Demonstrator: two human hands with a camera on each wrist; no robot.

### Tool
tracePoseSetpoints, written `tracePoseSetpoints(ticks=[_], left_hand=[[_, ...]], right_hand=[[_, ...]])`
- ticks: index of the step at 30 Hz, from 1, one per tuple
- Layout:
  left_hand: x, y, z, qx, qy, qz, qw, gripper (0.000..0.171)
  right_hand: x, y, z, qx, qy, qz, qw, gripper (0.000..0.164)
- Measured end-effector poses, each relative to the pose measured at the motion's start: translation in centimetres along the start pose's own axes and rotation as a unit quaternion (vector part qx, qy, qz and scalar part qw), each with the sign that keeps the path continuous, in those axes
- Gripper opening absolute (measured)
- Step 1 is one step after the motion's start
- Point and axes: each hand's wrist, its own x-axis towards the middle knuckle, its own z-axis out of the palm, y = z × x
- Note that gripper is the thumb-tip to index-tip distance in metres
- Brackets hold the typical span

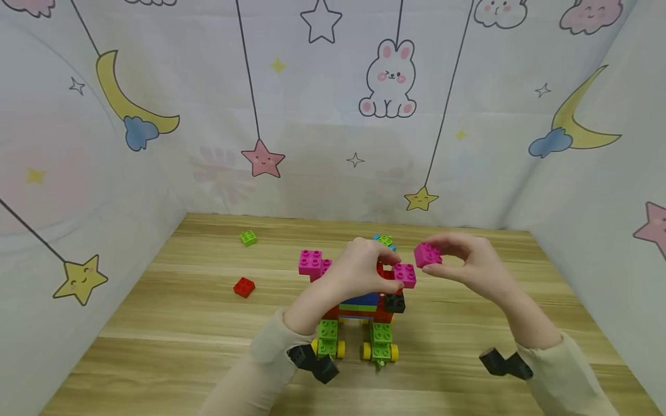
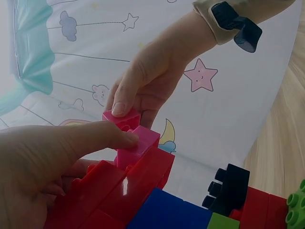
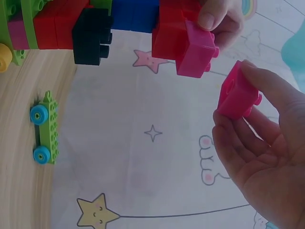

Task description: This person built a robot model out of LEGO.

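Observation:
A model of toy building bricks stands on the table, with a blue layer [image 1: 360,300], red bricks, a black brick [image 1: 395,303] and green wheeled bases [image 1: 381,334] with yellow wheels. Behind the left hand, a pink brick [image 1: 310,261] juts from its left end. My left hand [image 1: 354,270] holds the model's upper right end, its thumb on a pink brick [image 2: 139,143] set against red bricks [image 2: 128,183]. Just right of that, my right hand [image 1: 470,261] pinches a second pink brick [image 3: 238,90] between thumb and fingers. A small gap separates the two pink bricks in the right wrist view.
On the left of the table lie a loose green brick [image 1: 248,238] and a red brick [image 1: 244,287]. A green wheeled base [image 3: 48,129] with blue wheels stands behind the model. Patterned cloth [image 1: 322,185] walls the table at the back and sides.

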Motion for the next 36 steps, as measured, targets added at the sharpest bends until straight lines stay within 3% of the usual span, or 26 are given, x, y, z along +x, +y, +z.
tracePoseSetpoints(ticks=[10, 36], left_hand=[[0.0, 0.0, 0.0, -0.007, 0.000, 0.001, 1.0000, 0.033], [0.0, 0.2, 0.0, -0.013, -0.002, -0.019, 0.9997, 0.035]], right_hand=[[-0.1, 0.3, 0.9, -0.034, -0.016, -0.067, 0.997, 0.033], [-0.2, -0.1, 1.6, -0.107, 0.004, -0.088, 0.990, 0.036]])
